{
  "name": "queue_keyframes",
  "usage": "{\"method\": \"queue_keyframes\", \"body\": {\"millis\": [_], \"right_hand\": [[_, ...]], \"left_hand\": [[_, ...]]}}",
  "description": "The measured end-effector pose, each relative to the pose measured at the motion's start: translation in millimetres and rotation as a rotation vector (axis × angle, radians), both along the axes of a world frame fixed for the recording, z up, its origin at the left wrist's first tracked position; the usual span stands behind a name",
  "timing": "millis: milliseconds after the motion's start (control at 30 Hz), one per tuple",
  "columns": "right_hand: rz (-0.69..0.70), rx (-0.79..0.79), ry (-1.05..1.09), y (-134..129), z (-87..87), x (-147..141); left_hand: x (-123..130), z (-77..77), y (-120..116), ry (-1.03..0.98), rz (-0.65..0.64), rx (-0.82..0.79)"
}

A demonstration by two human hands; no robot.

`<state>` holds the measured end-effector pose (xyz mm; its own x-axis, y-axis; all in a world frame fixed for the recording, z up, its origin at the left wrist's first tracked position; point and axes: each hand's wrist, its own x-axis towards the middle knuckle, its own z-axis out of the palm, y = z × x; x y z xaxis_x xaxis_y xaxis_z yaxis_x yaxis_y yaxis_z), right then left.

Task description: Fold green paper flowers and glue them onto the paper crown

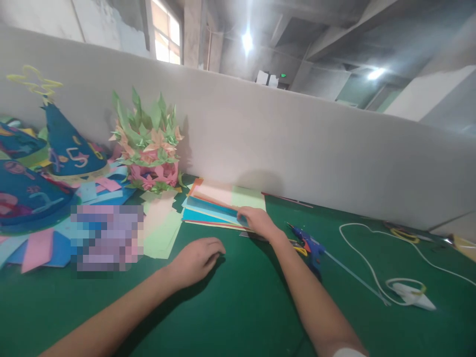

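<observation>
Head view. A smooth green surface [238,317] ran up to a plain, pale partition [316,148]. Flat coloured sheets [211,208], orange, pink, blue and light green, lay fanned in a stack near the foot of the partition. To their left stood a folded-paper ornament [150,144], with pointed green leaves above peach and pink star shapes; beside it was a dark blue cone hat [72,144] topped by a yellow wire-like outline and bearing a pale figure 5. Pale green and peach paper pieces [159,233] lay between the ornament and the left hand.

The right hand [256,221] touched the right part of the stack, its fingers curled at the blue sheet; whether the grip was closed on the paper could not be told. The left hand [201,260] was held apart from the sheets, its grip partly open, fingers loosely bent and holding nothing visible.

The stack's lower edge faced the two hands, with bare green surface between and below them. To the right of the right forearm, a blue glue gun [308,245] with a translucent stick lay near yellow-handled scissors [298,249], and a white cord [362,255] curved farther right.
</observation>
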<state>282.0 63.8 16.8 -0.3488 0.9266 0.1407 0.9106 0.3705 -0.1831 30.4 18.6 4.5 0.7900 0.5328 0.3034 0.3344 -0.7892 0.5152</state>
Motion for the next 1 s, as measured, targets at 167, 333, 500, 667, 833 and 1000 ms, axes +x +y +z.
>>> {"method": "queue_keyframes", "body": {"millis": [167, 333, 500, 667, 833, 1000], "right_hand": [[0.083, -0.049, 0.010, -3, 4.4, 4], [0.092, -0.076, 0.010, -1, 4.0, 8], [0.090, -0.080, 0.017, -1, 5.2, 7], [0.040, -0.045, 0.035, 2, 3.4, 6], [-0.089, 0.030, 0.067, 10, -3.4, 12], [-0.085, 0.038, 0.086, 10, -2.3, 15]], "left_hand": [[13, 5.2, 1, -0.028, -0.264, 0.196], [22, 2.7, -1, -0.049, -0.305, 0.228], [24, -3.1, -4, -0.076, -0.317, 0.034], [26, -4.7, 5, -0.497, 0.288, -0.787], [27, 2.7, 37, -1.016, 0.543, -1.359], [33, 8.7, 83, -1.155, 0.643, -1.349]]}}
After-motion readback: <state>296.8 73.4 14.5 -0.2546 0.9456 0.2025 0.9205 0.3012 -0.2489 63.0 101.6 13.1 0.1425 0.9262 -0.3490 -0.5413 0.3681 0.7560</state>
